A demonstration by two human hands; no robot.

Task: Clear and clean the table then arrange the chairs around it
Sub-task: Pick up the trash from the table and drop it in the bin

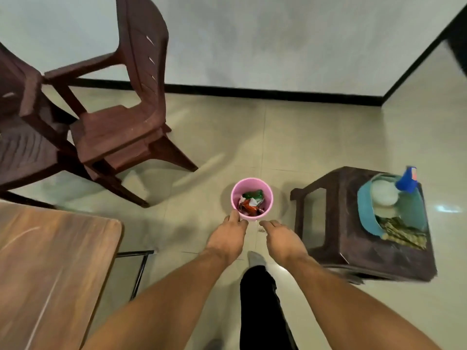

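Note:
A pink bin [236,188] stands on the tiled floor, holding crumpled red, green and white wrappers [251,202]. My left hand [228,236] reaches down, its fingertips at the bin's near rim, nothing in it. My right hand [281,238] hovers just right of the bin, fingers loose and empty. The wooden table [48,269] fills the lower left, its top bare in the part I see. A brown plastic chair [121,122] stands behind it, and a second chair [20,137] sits at the left edge.
A dark plastic stool [341,238] on the right carries a teal basket [366,218] with a blue-capped spray bottle [406,181], a white round object and a cloth. My black trouser leg and grey sock [256,260] stand between my arms. A wall with a black skirting runs behind.

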